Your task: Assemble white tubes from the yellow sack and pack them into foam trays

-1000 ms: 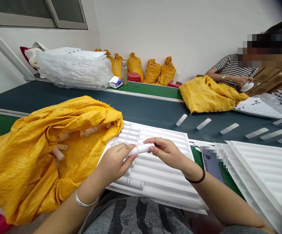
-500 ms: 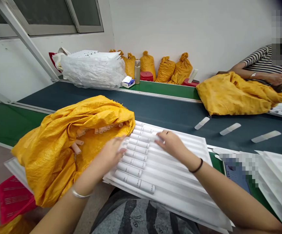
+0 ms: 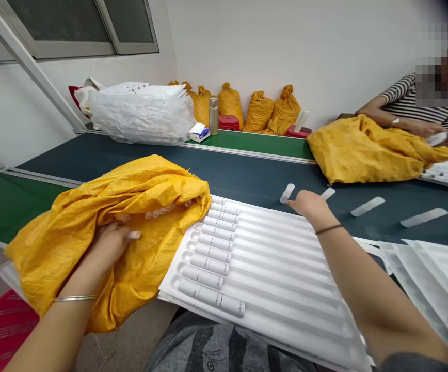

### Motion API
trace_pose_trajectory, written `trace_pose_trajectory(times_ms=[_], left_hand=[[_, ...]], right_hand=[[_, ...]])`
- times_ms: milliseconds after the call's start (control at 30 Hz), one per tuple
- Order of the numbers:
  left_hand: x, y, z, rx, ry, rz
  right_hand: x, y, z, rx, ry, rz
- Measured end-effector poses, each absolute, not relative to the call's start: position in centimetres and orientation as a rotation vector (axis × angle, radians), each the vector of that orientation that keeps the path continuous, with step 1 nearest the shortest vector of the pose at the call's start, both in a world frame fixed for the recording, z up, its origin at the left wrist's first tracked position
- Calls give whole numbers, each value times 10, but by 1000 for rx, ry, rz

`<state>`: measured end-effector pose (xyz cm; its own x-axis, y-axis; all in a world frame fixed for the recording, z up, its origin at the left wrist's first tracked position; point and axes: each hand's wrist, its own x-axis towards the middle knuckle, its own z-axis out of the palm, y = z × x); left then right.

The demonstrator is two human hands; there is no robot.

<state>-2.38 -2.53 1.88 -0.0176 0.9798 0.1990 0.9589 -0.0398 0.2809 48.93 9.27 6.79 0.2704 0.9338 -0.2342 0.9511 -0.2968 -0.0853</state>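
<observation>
My left hand [image 3: 110,243] reaches into the yellow woven sack [image 3: 158,258], its fingers bent and partly hidden. A small white tube [image 3: 133,235] pokes out from them. More small tubes [image 3: 160,212] lie along the sack's inner edge. Over the belt, my right hand [image 3: 311,206] has curled fingers, mostly hidden behind its back. A fingertip is beside the base of a frosted white tube [image 3: 287,193] standing on the belt; I cannot tell whether they touch. Between my arms lies a ridged white tray [image 3: 286,268], with labelled white tubes [image 3: 210,252] along its left side.
Several frosted tubes [image 3: 368,206] stand along the dark belt [image 3: 243,173]. Across it a co-worker [image 3: 398,124] sits behind another yellow sack [image 3: 371,150]. White trays [image 3: 433,279] are stacked at the right. A plastic-wrapped bundle [image 3: 142,116], a bottle [image 3: 213,116] and a small box [image 3: 200,132] stand beyond.
My left hand has moved from the tray's left side into the sack. My right hand has gone from the tray to the belt, where another frosted tube now stands beside it.
</observation>
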Motion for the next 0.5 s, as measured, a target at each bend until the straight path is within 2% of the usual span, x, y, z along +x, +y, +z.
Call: trace_pose_trajectory(times_ms=[67, 167, 267, 367, 500], left_hand=[[-6, -26, 18, 2199, 2062, 534], [37, -32, 25, 2289, 1878, 754], [83, -41, 38, 2363, 1695, 1053], [116, -49, 45, 2377, 1532, 1178], [138, -55, 46, 2417, 1408, 1076]], right_hand=[[460, 46, 70, 2300, 2032, -400], [411, -39, 61, 1655, 2593, -710], [380, -102, 45, 1276, 2757, -625], [374, -128, 33, 1213, 2858, -495], [383, -133, 27, 1304, 2960, -541]])
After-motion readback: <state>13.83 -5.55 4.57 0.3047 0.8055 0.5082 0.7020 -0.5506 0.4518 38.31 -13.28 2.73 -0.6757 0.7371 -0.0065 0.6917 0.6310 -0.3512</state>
